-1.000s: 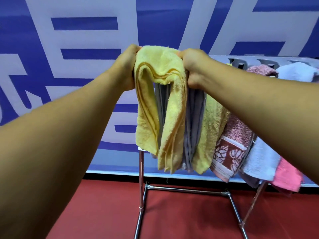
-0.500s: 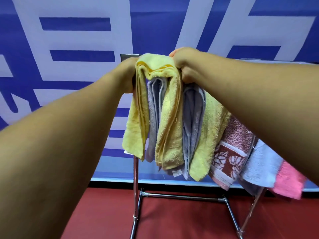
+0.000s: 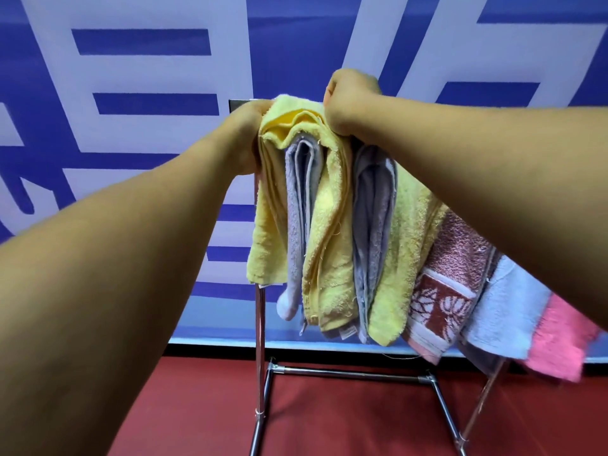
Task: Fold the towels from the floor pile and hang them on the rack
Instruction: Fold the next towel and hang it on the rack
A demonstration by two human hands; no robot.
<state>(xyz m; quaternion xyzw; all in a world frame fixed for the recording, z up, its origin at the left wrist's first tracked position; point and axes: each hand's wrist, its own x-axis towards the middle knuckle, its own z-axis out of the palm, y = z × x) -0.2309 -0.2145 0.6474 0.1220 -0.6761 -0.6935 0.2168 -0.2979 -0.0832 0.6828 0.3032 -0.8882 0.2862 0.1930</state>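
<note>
I am gripping the top of the yellow towel (image 3: 324, 205) with both hands: my left hand (image 3: 245, 136) is clutching its left edge, my right hand (image 3: 350, 103) is bunching its right edge. It is hanging at the left end of the rack (image 3: 260, 373), touching a grey towel (image 3: 373, 225) and draping around another.

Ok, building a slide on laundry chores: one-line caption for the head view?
Both hands, left and right, drape a folded yellow towel over the rack.
</note>
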